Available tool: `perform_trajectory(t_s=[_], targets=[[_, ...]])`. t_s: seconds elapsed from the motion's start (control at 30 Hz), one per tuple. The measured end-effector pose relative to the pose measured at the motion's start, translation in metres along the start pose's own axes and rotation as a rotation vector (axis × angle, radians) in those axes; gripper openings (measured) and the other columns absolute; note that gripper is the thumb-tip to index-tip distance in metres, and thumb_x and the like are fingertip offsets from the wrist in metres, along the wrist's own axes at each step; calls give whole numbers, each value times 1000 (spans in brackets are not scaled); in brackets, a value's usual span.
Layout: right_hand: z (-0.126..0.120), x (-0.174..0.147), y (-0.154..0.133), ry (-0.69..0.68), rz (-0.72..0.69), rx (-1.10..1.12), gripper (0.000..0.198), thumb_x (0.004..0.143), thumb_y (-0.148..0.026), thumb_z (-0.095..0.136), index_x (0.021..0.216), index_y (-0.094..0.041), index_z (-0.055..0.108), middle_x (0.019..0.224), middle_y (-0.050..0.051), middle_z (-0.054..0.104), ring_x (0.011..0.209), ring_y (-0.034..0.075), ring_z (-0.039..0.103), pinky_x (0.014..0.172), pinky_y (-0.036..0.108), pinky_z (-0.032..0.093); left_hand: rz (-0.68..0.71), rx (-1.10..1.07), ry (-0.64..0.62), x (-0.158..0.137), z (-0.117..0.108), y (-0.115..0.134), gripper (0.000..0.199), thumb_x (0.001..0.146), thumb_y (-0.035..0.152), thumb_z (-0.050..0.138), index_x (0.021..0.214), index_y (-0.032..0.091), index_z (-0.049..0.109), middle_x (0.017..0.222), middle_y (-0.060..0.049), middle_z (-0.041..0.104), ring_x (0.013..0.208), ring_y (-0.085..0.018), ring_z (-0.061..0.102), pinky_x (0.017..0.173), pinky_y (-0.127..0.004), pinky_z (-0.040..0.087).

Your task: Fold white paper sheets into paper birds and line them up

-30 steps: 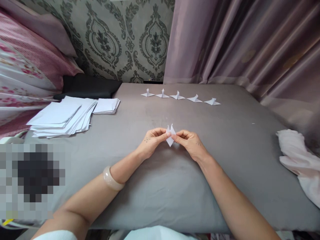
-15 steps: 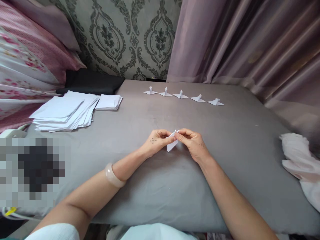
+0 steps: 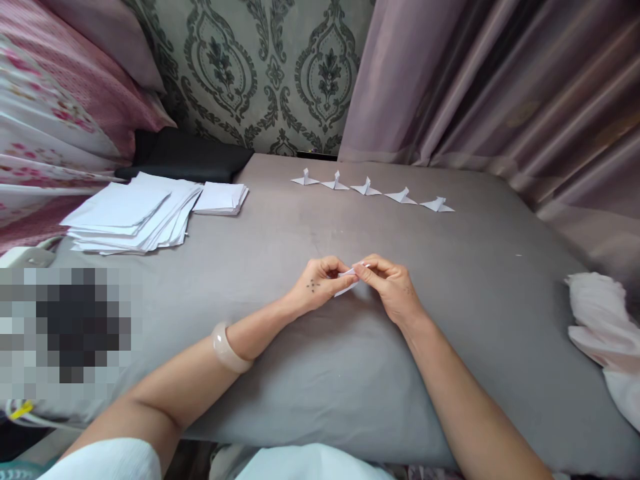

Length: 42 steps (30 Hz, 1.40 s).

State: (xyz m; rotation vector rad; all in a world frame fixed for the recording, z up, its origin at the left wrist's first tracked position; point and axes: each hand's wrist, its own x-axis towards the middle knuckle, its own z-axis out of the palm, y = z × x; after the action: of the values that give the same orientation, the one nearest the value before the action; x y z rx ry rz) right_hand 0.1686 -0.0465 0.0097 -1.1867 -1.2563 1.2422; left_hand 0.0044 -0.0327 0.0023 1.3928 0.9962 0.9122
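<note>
A small folded piece of white paper (image 3: 346,289) is pinched between my two hands, above the middle of the grey cloth surface. My left hand (image 3: 320,285), with a pale bangle on the forearm, grips its left side between thumb and fingers. On the other side my right hand (image 3: 391,283) pinches the upper right end, its thumb close to the left one. The fingers cover much of the paper, so its exact folded shape is hidden. Beyond the hands, several folded white paper birds (image 3: 367,188) stand in a row.
To the left lie a large stack of white paper sheets (image 3: 125,213) and a smaller paper stack (image 3: 221,199), with a black cloth item (image 3: 190,157) behind. A crumpled white cloth (image 3: 597,307) rests at the right edge. Curtains (image 3: 450,73) hang behind.
The folded paper has tilted in my fingers and now shows a thinner strip below the thumbs. Both hands remain close together on it. The view has shifted slightly.
</note>
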Motion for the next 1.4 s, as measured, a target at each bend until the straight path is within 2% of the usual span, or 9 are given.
perform_trajectory(t_s=[0.1, 0.33, 0.47, 0.67, 0.83, 0.97, 1.13, 1.23, 1.4], targets=[[2, 0, 2, 50, 0, 23, 19, 68, -40, 76, 64, -23, 69, 73, -1, 60, 73, 14, 55, 72, 30, 44, -51, -72, -44, 0, 0, 1, 31, 70, 43, 74, 69, 14, 67, 53, 2, 52, 50, -7, 42, 48, -21, 32], [1, 0, 6, 57, 142, 102, 22, 69, -44, 76, 72, -23, 74, 71, 1, 65, 68, 14, 55, 69, 30, 44, -293, -322, -81, 1, -3, 2, 26, 65, 39, 80, 71, 14, 73, 67, -5, 68, 61, -13, 58, 58, -26, 42], [-1, 1, 6, 20, 183, 54, 35, 73, -54, 68, 76, -20, 74, 68, 2, 64, 64, 13, 54, 64, 29, 44, -312, -438, -44, 5, -6, -4, 23, 64, 35, 81, 70, 13, 73, 71, -7, 70, 68, -16, 62, 66, -29, 45], [3, -1, 4, 3, 227, -19, 33, 66, -49, 76, 83, -20, 74, 74, 3, 68, 66, 13, 57, 64, 29, 46, -298, -457, 13, 6, -8, -2, 22, 67, 33, 79, 74, 13, 74, 73, -9, 71, 70, -19, 64, 69, -32, 47], [6, -1, 2, 63, 246, 13, 30, 62, -43, 79, 81, -20, 74, 73, 2, 69, 64, 12, 57, 66, 29, 47, -311, -413, 18, 5, -7, -1, 24, 68, 34, 78, 76, 12, 74, 75, -10, 71, 70, -19, 64, 68, -32, 47], [4, 0, -1, 135, 251, 36, 29, 58, -39, 81, 77, -19, 72, 73, 1, 70, 65, 13, 59, 70, 31, 48, -261, -369, 27, 7, -7, -6, 26, 70, 35, 77, 79, 11, 73, 76, -8, 69, 65, -13, 59, 64, -27, 44], [-2, 4, 4, 126, 249, 2, 31, 60, -37, 79, 83, -18, 69, 79, 3, 71, 70, 14, 62, 73, 31, 49, -225, -321, 69, 11, -10, -8, 33, 68, 23, 76, 97, 12, 65, 72, -4, 67, 60, -9, 56, 60, -24, 43], [-4, 6, 17, 107, 178, -85, 29, 64, -34, 75, 87, -18, 65, 81, 4, 70, 73, 15, 63, 73, 31, 49, -176, -173, 90, 12, -13, -12, 27, 75, 21, 68, 99, 12, 62, 74, -4, 68, 63, -10, 58, 62, -23, 44], [-3, 7, 28, 106, 50, -406, 14, 74, -30, 64, 83, -19, 63, 80, 3, 69, 68, 14, 61, 68, 29, 48, -35, 146, 62, 13, -13, -20, 15, 80, 19, 60, 94, 14, 63, 83, -7, 71, 75, -15, 63, 70, -27, 48]])
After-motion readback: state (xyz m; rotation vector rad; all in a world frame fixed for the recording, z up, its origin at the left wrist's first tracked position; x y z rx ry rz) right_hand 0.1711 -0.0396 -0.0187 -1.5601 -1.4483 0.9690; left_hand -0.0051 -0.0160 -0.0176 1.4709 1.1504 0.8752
